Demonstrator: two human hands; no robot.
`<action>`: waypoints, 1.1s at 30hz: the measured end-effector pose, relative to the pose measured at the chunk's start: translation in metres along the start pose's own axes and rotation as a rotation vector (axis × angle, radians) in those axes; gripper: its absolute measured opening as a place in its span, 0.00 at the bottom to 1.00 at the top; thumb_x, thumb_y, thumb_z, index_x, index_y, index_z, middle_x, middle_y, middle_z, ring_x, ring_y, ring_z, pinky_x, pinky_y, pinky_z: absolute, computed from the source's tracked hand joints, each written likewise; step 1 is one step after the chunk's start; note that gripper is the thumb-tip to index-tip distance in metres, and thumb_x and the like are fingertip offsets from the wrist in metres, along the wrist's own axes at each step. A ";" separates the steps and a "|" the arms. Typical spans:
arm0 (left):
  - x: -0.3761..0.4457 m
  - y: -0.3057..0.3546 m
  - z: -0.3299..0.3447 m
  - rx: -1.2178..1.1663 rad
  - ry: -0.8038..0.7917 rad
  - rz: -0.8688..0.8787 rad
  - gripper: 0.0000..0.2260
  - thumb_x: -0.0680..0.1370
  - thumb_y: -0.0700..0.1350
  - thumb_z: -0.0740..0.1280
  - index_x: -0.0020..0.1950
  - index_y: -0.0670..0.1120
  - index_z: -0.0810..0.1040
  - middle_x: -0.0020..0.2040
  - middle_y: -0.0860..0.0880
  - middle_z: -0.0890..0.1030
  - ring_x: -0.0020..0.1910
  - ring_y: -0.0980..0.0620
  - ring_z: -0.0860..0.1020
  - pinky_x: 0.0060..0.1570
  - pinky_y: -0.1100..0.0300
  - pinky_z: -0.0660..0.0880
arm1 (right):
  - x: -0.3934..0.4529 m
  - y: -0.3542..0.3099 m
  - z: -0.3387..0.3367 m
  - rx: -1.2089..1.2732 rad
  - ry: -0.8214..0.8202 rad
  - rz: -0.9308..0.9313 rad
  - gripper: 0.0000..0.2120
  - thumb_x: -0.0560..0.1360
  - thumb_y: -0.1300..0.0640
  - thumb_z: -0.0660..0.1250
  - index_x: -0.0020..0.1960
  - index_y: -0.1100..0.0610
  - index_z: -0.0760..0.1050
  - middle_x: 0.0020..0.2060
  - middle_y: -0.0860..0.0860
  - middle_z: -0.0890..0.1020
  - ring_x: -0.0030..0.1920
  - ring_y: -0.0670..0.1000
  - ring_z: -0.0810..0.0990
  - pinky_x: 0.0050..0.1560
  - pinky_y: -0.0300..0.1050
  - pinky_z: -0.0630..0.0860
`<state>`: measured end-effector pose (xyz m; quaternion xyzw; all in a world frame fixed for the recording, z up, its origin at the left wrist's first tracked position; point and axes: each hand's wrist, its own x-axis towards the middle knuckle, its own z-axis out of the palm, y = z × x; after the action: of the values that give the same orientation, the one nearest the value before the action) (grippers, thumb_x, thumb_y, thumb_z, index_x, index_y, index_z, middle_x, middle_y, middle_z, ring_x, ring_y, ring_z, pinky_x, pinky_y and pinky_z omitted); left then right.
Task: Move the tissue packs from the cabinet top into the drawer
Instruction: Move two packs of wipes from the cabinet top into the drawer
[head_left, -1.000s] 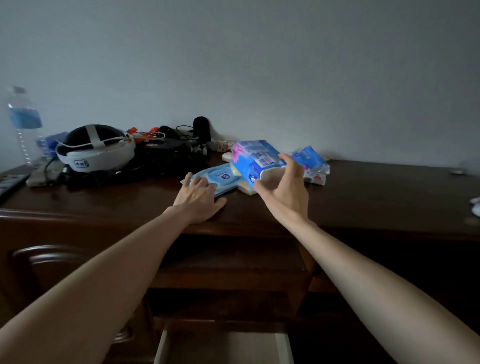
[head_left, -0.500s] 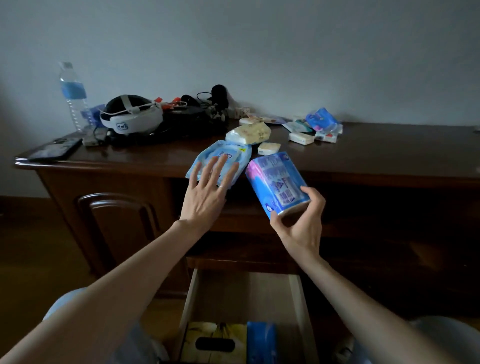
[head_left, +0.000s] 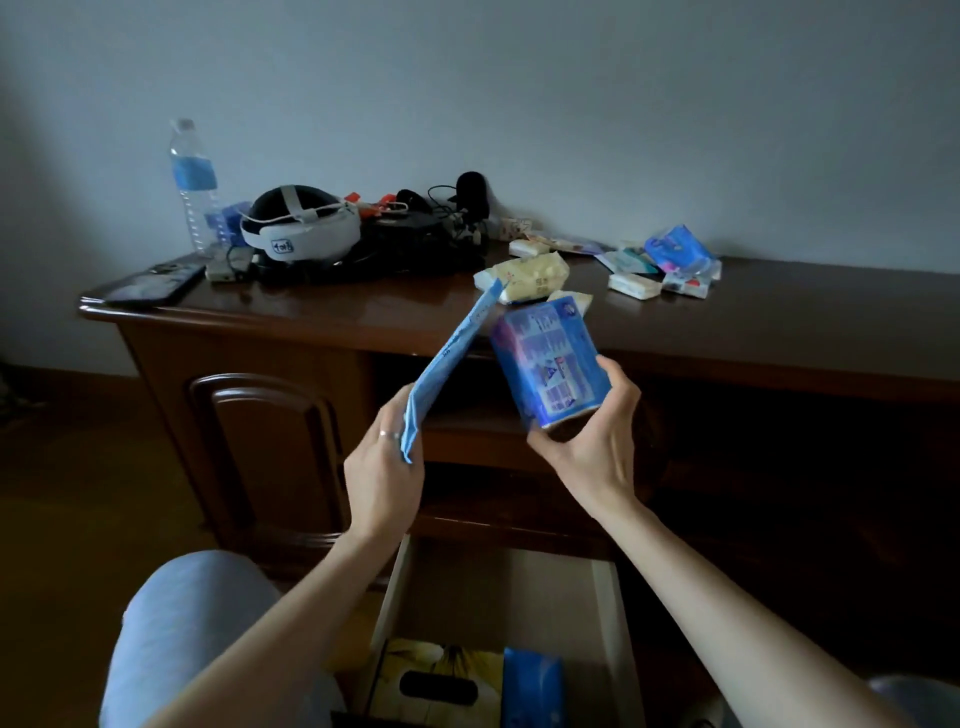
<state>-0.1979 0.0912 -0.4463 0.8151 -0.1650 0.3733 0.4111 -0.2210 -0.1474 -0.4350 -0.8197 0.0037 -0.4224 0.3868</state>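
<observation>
My left hand (head_left: 382, 478) grips a flat light-blue wipes pack (head_left: 448, 364) by its lower end, edge-on and tilted, in front of the cabinet. My right hand (head_left: 592, 441) holds a blue tissue pack (head_left: 550, 364) from below, beside the wipes pack. Both packs hang in the air above the open drawer (head_left: 605, 608), which holds a yellow tissue box (head_left: 441, 670) and a blue pack (head_left: 532, 691). On the dark wooden cabinet top (head_left: 337, 312) lie a pale yellow pack (head_left: 530, 275), small white packs (head_left: 634, 285) and a blue pack (head_left: 678, 249).
At the left of the cabinet top stand a water bottle (head_left: 193, 182), a white and black headset (head_left: 298, 234), a phone (head_left: 150, 283) and a tangle of black cables (head_left: 431, 228). A cabinet door (head_left: 270, 452) is to the left. My knee (head_left: 192, 623) is at the lower left.
My left hand closed on the wipes pack and lifted it off the cabinet edge. My right hand brought the blue tissue pack a little lower. The view tilted down, showing more of the drawer.
</observation>
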 end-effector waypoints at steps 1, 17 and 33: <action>-0.009 0.001 0.001 -0.033 -0.026 0.014 0.24 0.79 0.38 0.66 0.73 0.53 0.68 0.62 0.50 0.82 0.53 0.50 0.83 0.47 0.55 0.81 | -0.008 0.002 0.002 -0.043 -0.050 0.022 0.58 0.58 0.49 0.83 0.78 0.50 0.54 0.70 0.47 0.62 0.71 0.51 0.68 0.59 0.33 0.71; -0.150 -0.055 0.061 0.230 -0.541 0.160 0.26 0.76 0.39 0.64 0.74 0.49 0.73 0.67 0.52 0.80 0.51 0.54 0.85 0.30 0.65 0.74 | -0.143 0.126 -0.021 -0.535 -0.486 0.869 0.51 0.59 0.38 0.79 0.75 0.51 0.61 0.65 0.59 0.70 0.64 0.62 0.73 0.60 0.54 0.74; -0.232 -0.117 0.103 0.447 -0.823 0.271 0.24 0.80 0.35 0.56 0.77 0.42 0.69 0.75 0.44 0.72 0.66 0.42 0.76 0.49 0.47 0.76 | -0.252 0.163 0.011 -1.162 -1.014 0.347 0.39 0.67 0.27 0.66 0.63 0.56 0.66 0.61 0.57 0.73 0.55 0.58 0.78 0.53 0.52 0.70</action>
<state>-0.2365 0.0723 -0.7228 0.9346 -0.3343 0.0964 0.0745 -0.3231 -0.1714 -0.7163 -0.9708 0.1748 0.1385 -0.0885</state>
